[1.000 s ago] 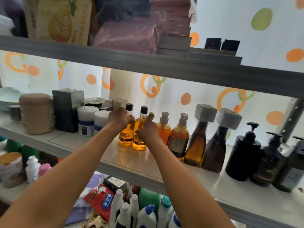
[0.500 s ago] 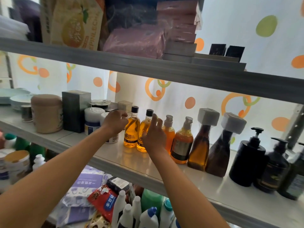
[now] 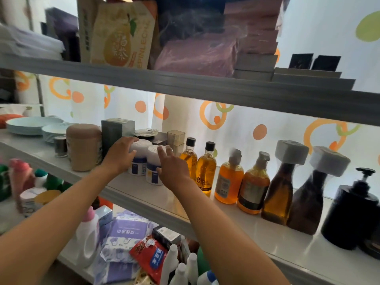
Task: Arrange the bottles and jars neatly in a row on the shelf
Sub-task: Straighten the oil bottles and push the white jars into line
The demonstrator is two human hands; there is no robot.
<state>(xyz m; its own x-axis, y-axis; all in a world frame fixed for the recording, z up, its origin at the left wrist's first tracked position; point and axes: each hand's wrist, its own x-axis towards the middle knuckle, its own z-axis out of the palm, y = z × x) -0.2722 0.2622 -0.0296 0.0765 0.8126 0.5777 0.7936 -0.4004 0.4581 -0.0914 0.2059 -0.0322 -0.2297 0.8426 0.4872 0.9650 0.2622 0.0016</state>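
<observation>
Two white jars with blue labels stand side by side on the middle shelf [image 3: 246, 229]. My left hand [image 3: 120, 156] wraps around the left white jar [image 3: 140, 148], thumb on its lid. With its fingers spread, my right hand [image 3: 172, 168] hovers in front of the right white jar [image 3: 153, 161]; I cannot tell if it touches. To the right runs a row: two amber bottles with black caps [image 3: 206, 167], two orange pump bottles [image 3: 228, 182], two brown bottles with white square caps [image 3: 281, 188] and a black pump bottle [image 3: 349, 212].
Left of the jars stand a grey box [image 3: 115, 132], a tan canister [image 3: 84, 147], a small metal cup [image 3: 60, 146] and stacked plates [image 3: 30, 125]. Clear boxes [image 3: 175, 138] sit behind the jars. The upper shelf edge [image 3: 205, 87] hangs low overhead. Bottles and packets crowd the lower shelf.
Both hands have left the two amber bottles and moved left to the white jars. The left hand now grips the left jar. The view has shifted left.
</observation>
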